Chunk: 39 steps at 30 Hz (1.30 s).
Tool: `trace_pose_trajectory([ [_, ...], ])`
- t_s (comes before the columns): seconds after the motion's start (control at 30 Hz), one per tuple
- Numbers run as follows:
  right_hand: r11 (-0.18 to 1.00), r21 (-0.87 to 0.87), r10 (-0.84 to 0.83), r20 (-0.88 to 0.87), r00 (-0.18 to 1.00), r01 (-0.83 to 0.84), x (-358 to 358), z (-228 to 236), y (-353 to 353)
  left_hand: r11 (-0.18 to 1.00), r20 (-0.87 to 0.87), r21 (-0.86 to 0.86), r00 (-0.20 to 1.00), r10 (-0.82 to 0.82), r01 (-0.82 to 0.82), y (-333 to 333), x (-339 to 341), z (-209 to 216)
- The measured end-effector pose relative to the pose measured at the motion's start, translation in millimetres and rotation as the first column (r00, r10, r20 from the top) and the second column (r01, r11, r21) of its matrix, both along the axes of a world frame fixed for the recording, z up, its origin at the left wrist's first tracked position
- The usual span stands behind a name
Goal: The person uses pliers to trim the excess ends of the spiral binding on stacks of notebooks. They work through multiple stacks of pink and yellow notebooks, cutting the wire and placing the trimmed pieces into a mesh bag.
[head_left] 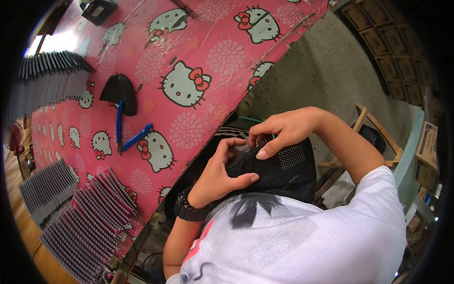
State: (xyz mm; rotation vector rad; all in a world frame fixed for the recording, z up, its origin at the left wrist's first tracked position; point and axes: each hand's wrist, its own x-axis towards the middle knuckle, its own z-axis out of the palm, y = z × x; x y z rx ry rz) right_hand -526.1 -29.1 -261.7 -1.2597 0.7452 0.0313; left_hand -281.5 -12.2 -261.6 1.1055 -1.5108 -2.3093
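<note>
Both my hands are over my lap, close together in front of black mesh fabric (295, 173). The right hand (283, 130) is bent at the wrist, its thumb and curled fingers drawn near each other; anything between them is too small to make out. Just to its left, my left hand (217, 173) has its fingers curled inward and its thumb held apart, with nothing visible in the gap. The fingertips of the two hands nearly meet. On the table to the left lie blue-handled pliers (120, 130), handles spread, beside a dark rounded piece (118, 90).
The pink table (198, 128) with a cat-face pattern has its edge beside my left arm. Stacks of spiral-bound books (90, 222) stand at its left. A black box-like object (98, 10) and a dark coil (184, 7) lie farther off. Cartons (395, 42) and a wooden frame (380, 135) are right.
</note>
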Motion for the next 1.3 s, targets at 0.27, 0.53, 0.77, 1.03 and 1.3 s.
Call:
trace_pose_trajectory([
  [0.27,0.998,0.059,-0.032,0.082,0.996,0.027,0,-14,1,0.998,0.014,-0.06,1.0,0.02,-0.019,4,0,1],
  [0.53,0.993,0.113,-0.04,0.112,0.993,0.028,1,-11,-2,0.996,0.013,-0.092,1.0,0.005,-0.003,4,3,1],
  [0.77,0.999,0.049,-0.01,0.018,1.0,0.009,7,-4,-5,0.997,-0.013,-0.064,0.999,0.03,-0.031,5,5,-3],
  [1.03,0.997,-0.066,0.032,-0.095,0.995,-0.039,16,-6,-4,0.998,-0.021,0.058,1.0,0.01,-0.009,2,11,-5],
  [1.3,0.99,-0.095,0.106,-0.01,0.994,-0.106,11,-8,-6,0.999,0.004,0.052,1.0,-0.009,0.008,2,10,-2],
])
